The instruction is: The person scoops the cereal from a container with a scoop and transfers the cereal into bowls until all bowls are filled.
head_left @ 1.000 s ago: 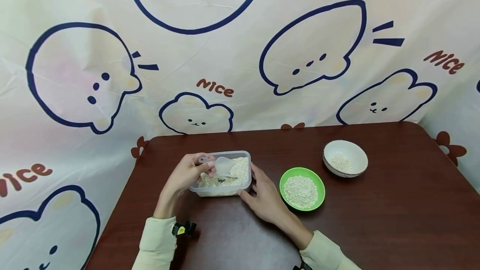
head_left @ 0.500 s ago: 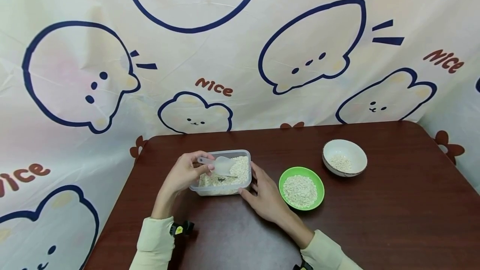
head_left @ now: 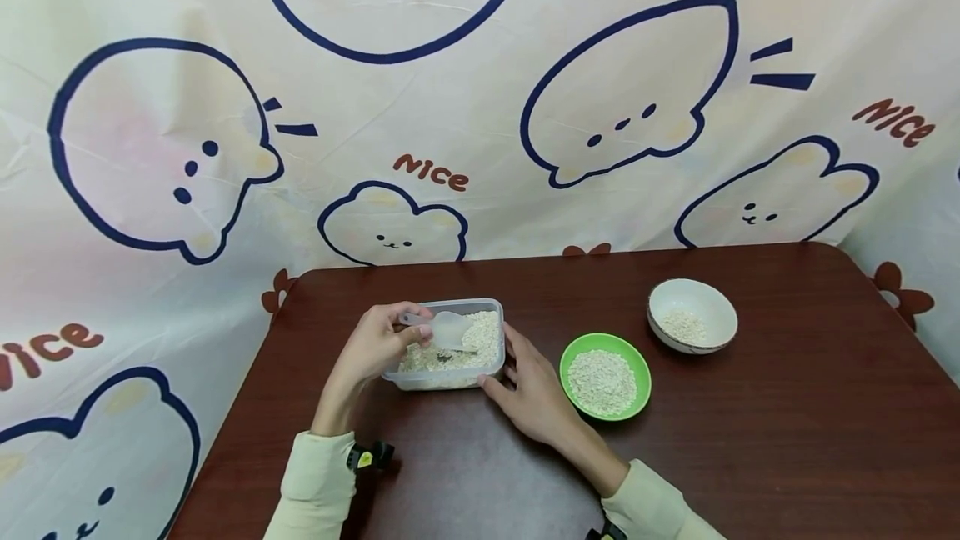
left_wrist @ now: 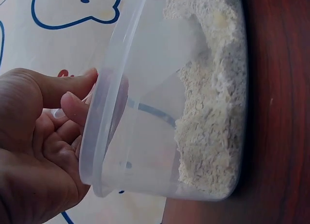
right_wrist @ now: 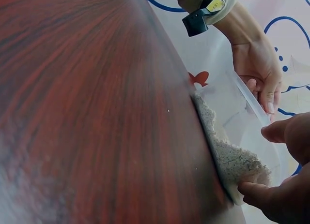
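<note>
In the head view, a clear plastic food container holds pale flakes that look like oats. My left hand pinches the handle of a translucent scoop over its left side, the bowl of the scoop down at the flakes. Seen through the container wall in the left wrist view, the scoop bowl lies against the heap. My right hand grips the right end of the container, thumb at the front wall and fingers along the side. The right wrist view shows this thumb and a finger at the corner.
Just right of my right hand stands a green bowl filled with flakes. Farther back to the right, a white bowl holds a smaller amount. The brown table ends at a patterned cloth backdrop.
Both hands keep their holds on the scoop and container with hardly any motion. The whole head view shifts slightly.
</note>
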`<state>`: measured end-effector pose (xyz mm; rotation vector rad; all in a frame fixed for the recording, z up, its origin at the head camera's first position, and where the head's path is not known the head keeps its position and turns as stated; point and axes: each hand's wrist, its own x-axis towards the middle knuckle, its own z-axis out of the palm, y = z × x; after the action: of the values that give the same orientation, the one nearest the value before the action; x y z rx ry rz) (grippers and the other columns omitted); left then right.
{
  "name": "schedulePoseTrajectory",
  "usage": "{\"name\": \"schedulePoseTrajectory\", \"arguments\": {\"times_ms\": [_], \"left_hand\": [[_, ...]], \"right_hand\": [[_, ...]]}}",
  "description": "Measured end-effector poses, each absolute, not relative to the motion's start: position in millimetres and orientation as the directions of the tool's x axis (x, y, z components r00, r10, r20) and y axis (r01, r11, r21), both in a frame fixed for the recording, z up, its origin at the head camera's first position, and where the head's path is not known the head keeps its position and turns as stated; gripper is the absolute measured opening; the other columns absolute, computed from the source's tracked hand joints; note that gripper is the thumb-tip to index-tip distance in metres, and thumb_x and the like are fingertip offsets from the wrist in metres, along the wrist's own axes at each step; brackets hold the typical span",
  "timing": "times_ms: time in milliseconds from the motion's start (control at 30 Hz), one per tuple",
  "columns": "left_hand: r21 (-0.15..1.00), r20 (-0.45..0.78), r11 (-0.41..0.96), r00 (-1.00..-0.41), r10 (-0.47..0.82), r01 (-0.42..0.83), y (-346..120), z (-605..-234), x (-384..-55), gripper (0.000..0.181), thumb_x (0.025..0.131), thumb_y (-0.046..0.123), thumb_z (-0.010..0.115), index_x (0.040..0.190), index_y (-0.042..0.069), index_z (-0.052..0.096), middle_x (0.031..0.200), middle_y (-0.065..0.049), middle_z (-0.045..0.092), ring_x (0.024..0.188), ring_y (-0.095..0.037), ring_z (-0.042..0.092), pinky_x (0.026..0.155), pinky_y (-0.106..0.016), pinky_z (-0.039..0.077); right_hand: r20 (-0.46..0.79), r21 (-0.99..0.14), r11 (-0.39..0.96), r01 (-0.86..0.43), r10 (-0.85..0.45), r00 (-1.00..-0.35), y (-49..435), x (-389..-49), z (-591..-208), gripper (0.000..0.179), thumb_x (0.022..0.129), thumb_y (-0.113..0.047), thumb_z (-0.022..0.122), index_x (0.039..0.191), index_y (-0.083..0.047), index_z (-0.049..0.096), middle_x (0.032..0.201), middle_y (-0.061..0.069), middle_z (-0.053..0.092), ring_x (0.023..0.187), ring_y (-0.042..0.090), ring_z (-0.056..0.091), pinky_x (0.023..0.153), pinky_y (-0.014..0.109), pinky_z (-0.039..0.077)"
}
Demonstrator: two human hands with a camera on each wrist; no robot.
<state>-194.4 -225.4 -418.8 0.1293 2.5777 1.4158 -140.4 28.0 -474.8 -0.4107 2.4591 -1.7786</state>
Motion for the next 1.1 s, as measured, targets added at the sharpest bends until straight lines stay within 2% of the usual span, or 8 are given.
{"name": "schedulePoseTrajectory", "arguments": {"times_ms": [267,433,500,767,867,1000,1100], "left_hand": [[0.855,-0.116,0.519,-0.974,0.197,0.003,-217.8,-421.5,-195.5,0.018,0.103,0.007,0.071,0.119,0.001,0.074,0.089,-0.023,0.076,0.052,-0.015,0.046,0.048,-0.026,0.04],[0.862,-0.092,0.506,-0.973,0.213,0.029,-216.8,-422.4,-194.4,0.016,0.103,0.007,0.07,0.117,0.001,0.075,0.084,-0.014,0.075,0.051,-0.013,0.046,0.048,-0.026,0.042],[0.868,-0.087,0.496,-0.972,0.217,0.033,-217.6,-423.1,-193.8,0.016,0.103,0.007,0.07,0.117,0.001,0.075,0.085,-0.014,0.076,0.052,-0.012,0.046,0.048,-0.025,0.043],[0.896,-0.102,0.444,-0.964,0.247,0.019,-222.6,-424.7,-192.7,0.017,0.104,0.006,0.069,0.118,-0.002,0.074,0.091,-0.027,0.075,0.055,-0.011,0.047,0.05,-0.025,0.043],[0.91,-0.114,0.414,-0.961,0.251,0.0,-225.8,-424.2,-193.0,0.018,0.105,0.007,0.068,0.118,-0.003,0.073,0.089,-0.023,0.076,0.055,-0.013,0.047,0.05,-0.026,0.043],[0.931,-0.119,0.365,-0.96,0.253,-0.019,-232.6,-424.6,-193.5,0.02,0.105,0.005,0.066,0.122,-0.006,0.07,0.086,-0.011,0.076,0.059,-0.018,0.051,0.05,-0.026,0.042],[0.948,-0.113,0.317,-0.959,0.26,-0.026,-238.1,-425.2,-193.2,0.023,0.106,0.004,0.064,0.125,-0.009,0.068,0.088,-0.009,0.077,0.067,-0.017,0.06,0.051,-0.025,0.042]], "right_hand": [[0.11,-0.935,0.3,-0.188,-0.259,-0.96,29.0,-141.2,-474.6,0.084,0.1,-0.013,0.077,0.167,-0.002,0.029,0.165,0.022,0.045,0.151,0.034,0.052,0.11,0.041,0.054],[0.104,-0.941,0.288,-0.179,-0.258,-0.96,29.3,-141.9,-475.5,0.083,0.099,-0.013,0.078,0.167,-0.002,0.031,0.164,0.022,0.046,0.151,0.033,0.051,0.11,0.041,0.053],[0.102,-0.942,0.285,-0.177,-0.26,-0.96,29.3,-142.1,-475.9,0.083,0.099,-0.013,0.078,0.167,-0.003,0.031,0.164,0.021,0.047,0.151,0.033,0.052,0.11,0.041,0.053],[0.091,-0.947,0.276,-0.166,-0.265,-0.96,30.4,-142.5,-477.3,0.083,0.099,-0.012,0.078,0.167,-0.003,0.031,0.165,0.021,0.046,0.152,0.033,0.051,0.11,0.04,0.053],[0.084,-0.95,0.27,-0.159,-0.269,-0.96,30.9,-142.4,-477.3,0.083,0.099,-0.011,0.078,0.167,-0.003,0.031,0.166,0.021,0.045,0.152,0.033,0.05,0.111,0.04,0.053],[0.079,-0.95,0.271,-0.155,-0.271,-0.959,31.6,-142.5,-475.8,0.081,0.1,-0.012,0.077,0.166,-0.001,0.031,0.167,0.022,0.044,0.152,0.034,0.049,0.111,0.04,0.053],[0.073,-0.95,0.274,-0.149,-0.27,-0.96,32.4,-142.4,-473.4,0.08,0.1,-0.013,0.077,0.166,-0.001,0.032,0.168,0.022,0.042,0.153,0.035,0.049,0.111,0.04,0.053]]}}
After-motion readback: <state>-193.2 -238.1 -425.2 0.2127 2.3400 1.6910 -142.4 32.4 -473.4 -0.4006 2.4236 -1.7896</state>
